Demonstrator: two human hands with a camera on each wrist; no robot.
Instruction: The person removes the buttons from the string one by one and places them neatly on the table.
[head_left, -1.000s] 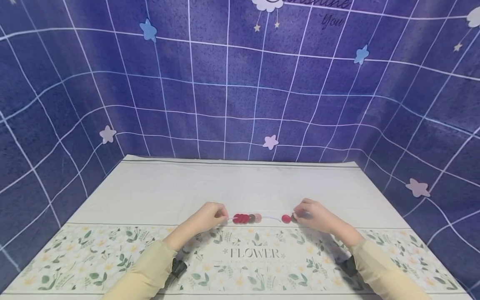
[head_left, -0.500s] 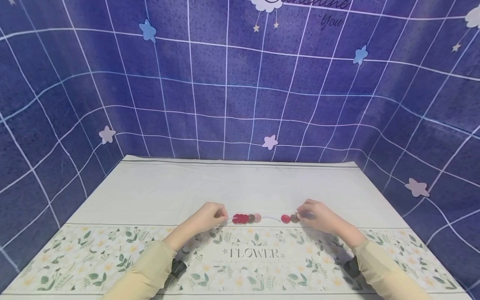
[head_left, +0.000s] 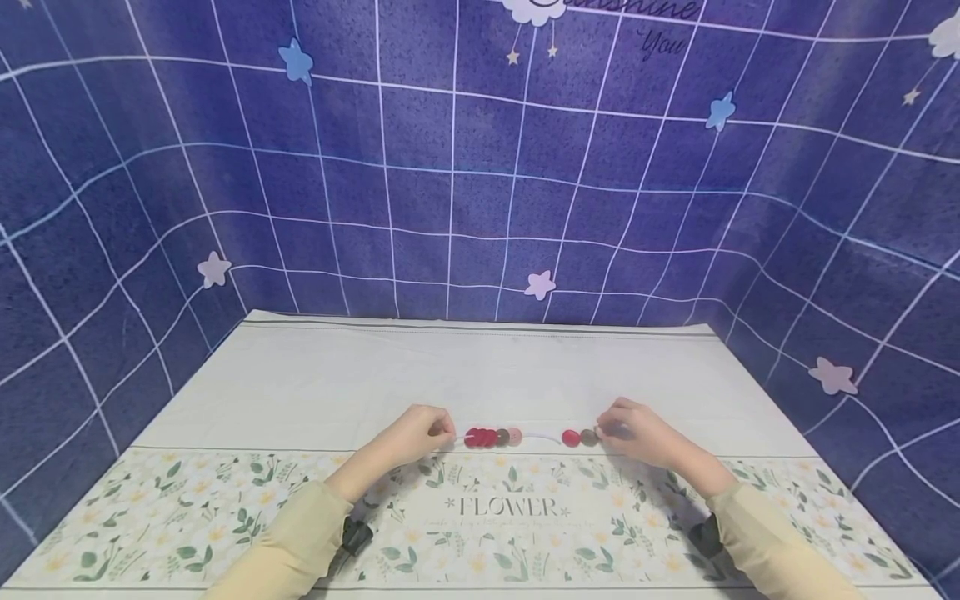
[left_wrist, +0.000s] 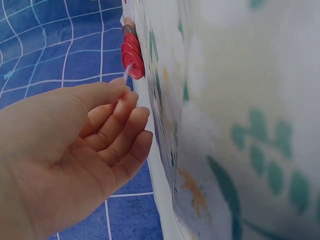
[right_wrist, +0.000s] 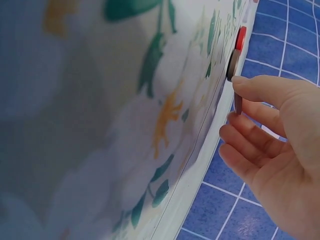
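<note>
In the head view my left hand (head_left: 427, 429) pinches the left end of a white cord (head_left: 542, 434) between thumb and forefinger. Threaded on it are several overlapping red buttons (head_left: 480, 437), then a dark brown button (head_left: 503, 437) and a pink button (head_left: 516, 436). Past the cord's right end lie a loose red button (head_left: 571, 437) and a brown button (head_left: 588, 437). Right beside these is my right hand (head_left: 637, 429). The right wrist view shows it pinching another brownish button (right_wrist: 238, 103), seen edge-on, between thumb and fingertips, close to the brown one.
A white tablecloth (head_left: 345, 358) with a floral band and the word FLOWER covers the table. Blue grid-patterned cloth (head_left: 420, 208) with stars stands behind and at both sides. A dark wrist device (head_left: 357, 535) sits at the left cuff.
My right hand has shifted slightly to the right, so more of the brown button shows. The left hand and the threaded buttons have stayed in place.
</note>
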